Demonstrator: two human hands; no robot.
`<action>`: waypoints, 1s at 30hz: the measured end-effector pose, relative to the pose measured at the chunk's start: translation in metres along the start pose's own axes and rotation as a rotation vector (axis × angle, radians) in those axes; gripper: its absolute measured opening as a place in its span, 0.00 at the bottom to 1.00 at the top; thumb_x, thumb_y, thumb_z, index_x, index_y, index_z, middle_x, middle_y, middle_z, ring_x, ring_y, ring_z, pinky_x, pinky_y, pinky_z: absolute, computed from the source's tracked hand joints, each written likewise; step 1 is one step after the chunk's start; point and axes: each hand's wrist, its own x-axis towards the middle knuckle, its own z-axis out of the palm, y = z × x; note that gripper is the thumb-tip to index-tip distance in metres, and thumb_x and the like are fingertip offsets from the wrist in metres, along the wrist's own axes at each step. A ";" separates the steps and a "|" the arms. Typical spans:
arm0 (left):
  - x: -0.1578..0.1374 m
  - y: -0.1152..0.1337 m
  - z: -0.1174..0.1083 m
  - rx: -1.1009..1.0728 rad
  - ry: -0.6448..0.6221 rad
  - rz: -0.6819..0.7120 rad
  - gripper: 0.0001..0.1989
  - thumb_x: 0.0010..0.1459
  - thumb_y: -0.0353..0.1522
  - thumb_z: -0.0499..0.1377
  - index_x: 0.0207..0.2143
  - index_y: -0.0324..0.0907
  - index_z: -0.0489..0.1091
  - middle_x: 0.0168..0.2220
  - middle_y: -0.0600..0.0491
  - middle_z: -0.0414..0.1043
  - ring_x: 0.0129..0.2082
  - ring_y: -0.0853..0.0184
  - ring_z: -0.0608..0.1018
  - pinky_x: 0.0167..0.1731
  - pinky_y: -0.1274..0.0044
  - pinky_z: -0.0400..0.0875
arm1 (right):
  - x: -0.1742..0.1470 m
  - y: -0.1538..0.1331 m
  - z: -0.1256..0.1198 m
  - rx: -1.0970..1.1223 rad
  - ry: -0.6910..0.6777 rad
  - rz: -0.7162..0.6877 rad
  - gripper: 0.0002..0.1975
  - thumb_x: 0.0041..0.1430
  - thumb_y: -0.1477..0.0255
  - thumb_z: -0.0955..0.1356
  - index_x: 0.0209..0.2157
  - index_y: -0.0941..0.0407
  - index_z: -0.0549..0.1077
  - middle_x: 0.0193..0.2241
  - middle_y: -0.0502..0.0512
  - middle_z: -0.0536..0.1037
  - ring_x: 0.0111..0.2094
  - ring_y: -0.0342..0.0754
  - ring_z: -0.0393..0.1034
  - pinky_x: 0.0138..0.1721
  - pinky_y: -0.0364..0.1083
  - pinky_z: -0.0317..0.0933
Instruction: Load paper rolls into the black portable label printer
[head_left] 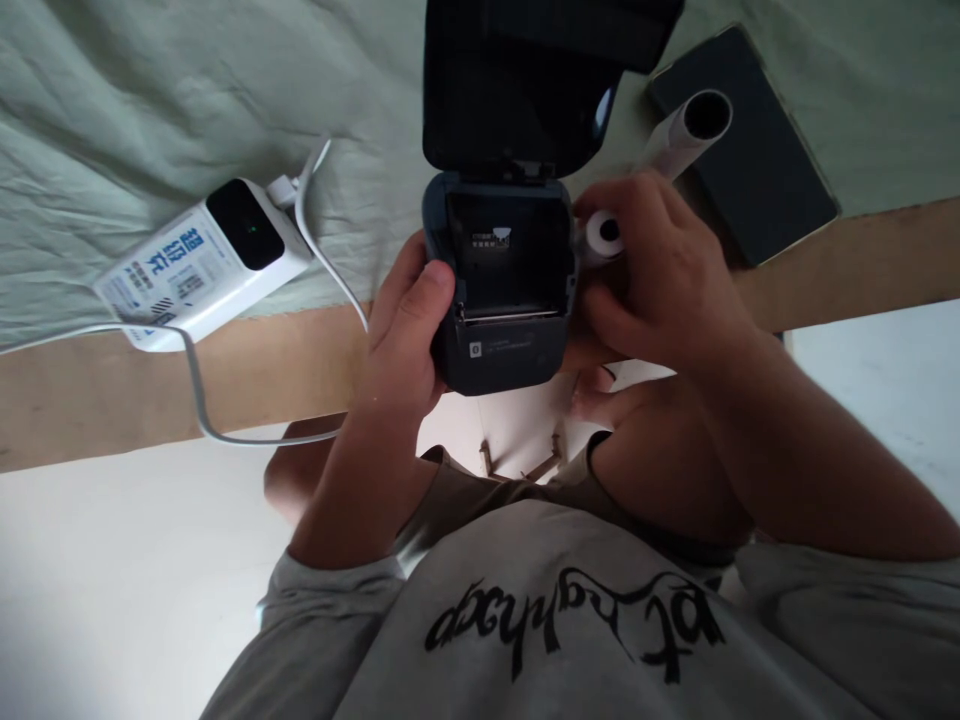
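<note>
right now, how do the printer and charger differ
The printer is dark, the charger mostly white. The printer is in the left hand, its lid open; the charger rests on green cloth. The charger has a cable plugged in; the printer shows none. Both bear print.

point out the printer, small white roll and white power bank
Printer [514,275], head view: inside its open compartment.
Small white roll [596,240], head view: its end face.
White power bank [201,264], head view: its printed label.

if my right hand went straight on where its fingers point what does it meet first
Probably the right side of the open dark device; the right hand, around the small white roll, points at it. Depth is unclear; they may be touching.
</note>
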 end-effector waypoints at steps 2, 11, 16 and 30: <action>0.000 0.000 0.000 -0.010 -0.004 -0.002 0.13 0.60 0.40 0.56 0.42 0.43 0.73 0.40 0.53 0.78 0.57 0.58 0.72 0.52 0.69 0.73 | 0.000 -0.002 0.001 -0.008 0.043 0.051 0.20 0.50 0.67 0.66 0.46 0.54 0.65 0.41 0.59 0.69 0.40 0.50 0.66 0.39 0.49 0.64; 0.003 -0.006 -0.004 -0.039 -0.002 0.038 0.14 0.59 0.41 0.57 0.42 0.42 0.74 0.41 0.55 0.78 0.53 0.59 0.75 0.53 0.70 0.72 | 0.005 -0.003 0.007 -0.001 0.120 0.119 0.20 0.50 0.73 0.65 0.47 0.52 0.64 0.41 0.56 0.70 0.40 0.49 0.67 0.43 0.51 0.64; 0.001 -0.002 0.000 -0.022 0.014 0.017 0.13 0.59 0.39 0.57 0.42 0.43 0.74 0.41 0.55 0.78 0.54 0.59 0.74 0.53 0.69 0.72 | 0.003 0.000 0.007 0.100 0.151 0.043 0.25 0.47 0.77 0.63 0.49 0.50 0.60 0.44 0.54 0.70 0.44 0.48 0.67 0.44 0.50 0.66; 0.008 -0.015 -0.013 0.101 -0.078 0.155 0.27 0.51 0.38 0.65 0.54 0.52 0.64 0.51 0.56 0.70 0.47 0.66 0.76 0.36 0.78 0.74 | 0.004 0.015 -0.016 0.415 0.394 -0.122 0.34 0.50 0.70 0.71 0.57 0.35 0.61 0.49 0.43 0.70 0.43 0.43 0.70 0.30 0.39 0.61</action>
